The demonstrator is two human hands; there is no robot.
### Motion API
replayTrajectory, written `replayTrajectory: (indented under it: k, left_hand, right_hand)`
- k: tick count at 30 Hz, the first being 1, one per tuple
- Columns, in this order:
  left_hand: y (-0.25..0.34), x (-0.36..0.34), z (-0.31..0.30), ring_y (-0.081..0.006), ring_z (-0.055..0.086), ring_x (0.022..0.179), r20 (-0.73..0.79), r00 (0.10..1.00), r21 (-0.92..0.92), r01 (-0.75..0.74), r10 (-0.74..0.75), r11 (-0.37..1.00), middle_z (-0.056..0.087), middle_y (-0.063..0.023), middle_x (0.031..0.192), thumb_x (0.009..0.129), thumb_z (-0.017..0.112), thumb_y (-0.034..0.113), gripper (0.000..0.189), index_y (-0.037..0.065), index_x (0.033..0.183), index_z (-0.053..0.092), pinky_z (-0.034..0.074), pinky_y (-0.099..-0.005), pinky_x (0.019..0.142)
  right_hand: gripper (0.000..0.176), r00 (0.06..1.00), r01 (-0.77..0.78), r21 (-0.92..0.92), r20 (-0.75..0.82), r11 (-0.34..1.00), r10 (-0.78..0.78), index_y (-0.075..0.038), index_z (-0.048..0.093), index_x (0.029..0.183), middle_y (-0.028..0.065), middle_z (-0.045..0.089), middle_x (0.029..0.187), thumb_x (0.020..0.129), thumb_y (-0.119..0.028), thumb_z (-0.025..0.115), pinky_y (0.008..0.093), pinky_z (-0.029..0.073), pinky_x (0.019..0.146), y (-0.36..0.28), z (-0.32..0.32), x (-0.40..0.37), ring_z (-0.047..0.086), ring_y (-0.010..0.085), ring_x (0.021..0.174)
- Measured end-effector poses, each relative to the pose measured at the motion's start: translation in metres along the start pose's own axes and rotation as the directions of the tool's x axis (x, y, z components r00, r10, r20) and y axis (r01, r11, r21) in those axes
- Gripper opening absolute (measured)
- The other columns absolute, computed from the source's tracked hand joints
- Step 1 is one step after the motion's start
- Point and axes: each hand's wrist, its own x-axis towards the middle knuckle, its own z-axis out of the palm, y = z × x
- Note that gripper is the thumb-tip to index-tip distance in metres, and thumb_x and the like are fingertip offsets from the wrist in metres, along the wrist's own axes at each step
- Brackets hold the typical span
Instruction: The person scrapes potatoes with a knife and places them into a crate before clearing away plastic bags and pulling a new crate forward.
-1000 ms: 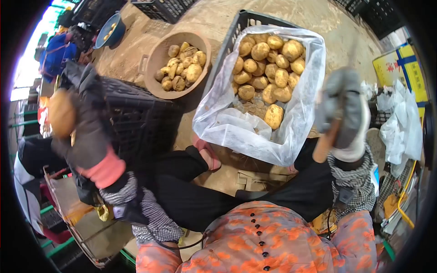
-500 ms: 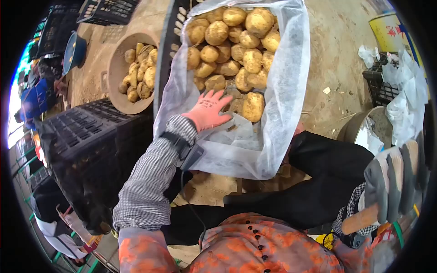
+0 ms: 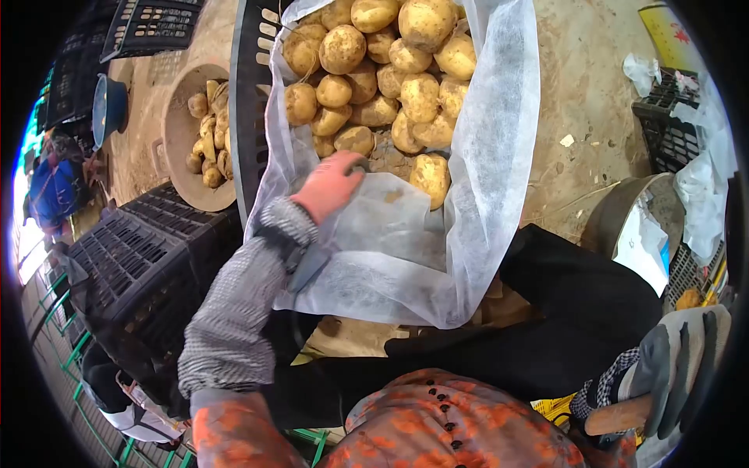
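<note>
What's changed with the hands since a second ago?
The left hand no longer holds its potato. It reached into the bag and curls beside the potatoes. The right hand dropped to the lower right, still gripping the handle.

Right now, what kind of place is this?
Probably a farm yard or market sorting spot: potatoes heaped in a lined crate, more in a round basket, all on bare dirt ground.

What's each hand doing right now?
Left hand: curled among the potatoes, grip cannot be told.
Right hand: closed on a wooden handle.
</note>
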Motion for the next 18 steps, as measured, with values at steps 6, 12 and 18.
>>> replayTrajectory:
  k: [6, 12, 18]
  left_hand:
    - [0.020, 0.013, 0.058, -0.0380, 0.050, 0.116, 0.539, 0.780, 0.427, 0.072, -0.317, 0.901, 0.045, -0.0262, 0.128, 0.068, 0.071, 0.053, 0.084, 0.002, 0.129, 0.043, 0.041, -0.0399, 0.098]
    - [0.003, -0.003, 0.071, -0.0368, 0.040, 0.128, 0.568, 0.794, 0.105, 0.193, -0.218, 0.976, 0.037, -0.0260, 0.140, 0.060, 0.076, 0.052, 0.111, 0.000, 0.143, 0.023, 0.037, -0.0396, 0.102]
    - [0.027, -0.033, 0.004, -0.0311, 0.050, 0.119, 0.436, 0.900, -0.511, 0.241, 0.007, 0.825, 0.047, -0.0194, 0.133, 0.073, 0.074, 0.026, 0.079, 0.001, 0.138, 0.036, 0.041, -0.0351, 0.099]
  right_hand:
    - [0.037, 0.999, 0.019, -0.048, -0.034, 0.999, -0.020, -0.008, 0.045, 0.092, 0.0054, 0.051, 0.066, 0.101, -0.039, 0.028, 0.0282, 0.042, 0.042, 0.002, 0.004, -0.002, 0.048, 0.0149, 0.048]
    - [0.035, 0.997, 0.059, -0.104, -0.038, 0.993, -0.063, -0.009, 0.046, 0.092, 0.0056, 0.051, 0.069, 0.101, -0.039, 0.030, 0.0284, 0.041, 0.044, 0.005, 0.013, -0.008, 0.049, 0.0148, 0.051]
    - [0.034, 0.984, 0.078, -0.224, -0.141, 0.971, -0.112, -0.009, 0.047, 0.093, 0.0058, 0.052, 0.073, 0.101, -0.038, 0.032, 0.0286, 0.041, 0.046, 0.009, 0.019, -0.026, 0.049, 0.0148, 0.054]
